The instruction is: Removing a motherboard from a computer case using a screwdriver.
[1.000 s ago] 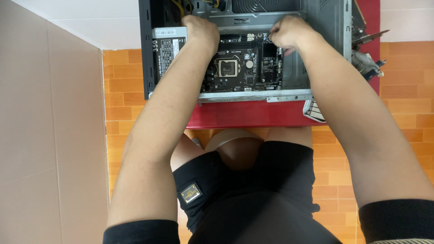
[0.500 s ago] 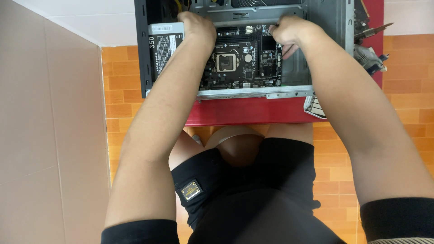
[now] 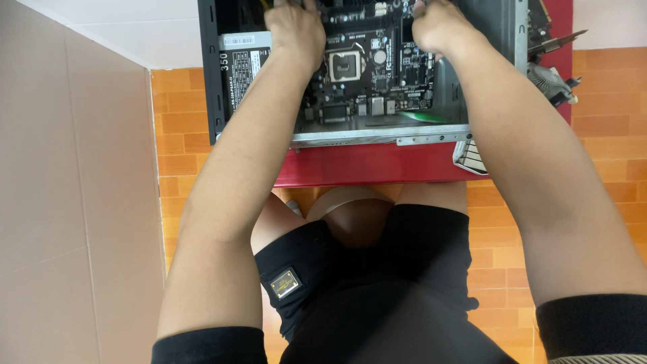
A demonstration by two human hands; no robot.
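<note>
Head view, read from left to right: a pale wall panel is seen along the left edge, with orange floor tiles beside it. Next, an open computer case is laid flat on a red table, its black side wall nearest the tiles. A power supply with a white label is fitted in the case's left end. The left hand is placed palm down on the left edge of the circuit board, which lies inside the case; the fingers are curled over the board's far part, and it cannot be told whether anything is pinched under them. A square processor socket is seen on the board between the two hands. The right hand is set on the board's upper right part, fingertips cut off by the top of the picture, so its grip cannot be told either. Both forearms are stretched across the case's near metal rail and hide parts of the board. At the far right, a loose card with a fan lies just beside the case.
</note>
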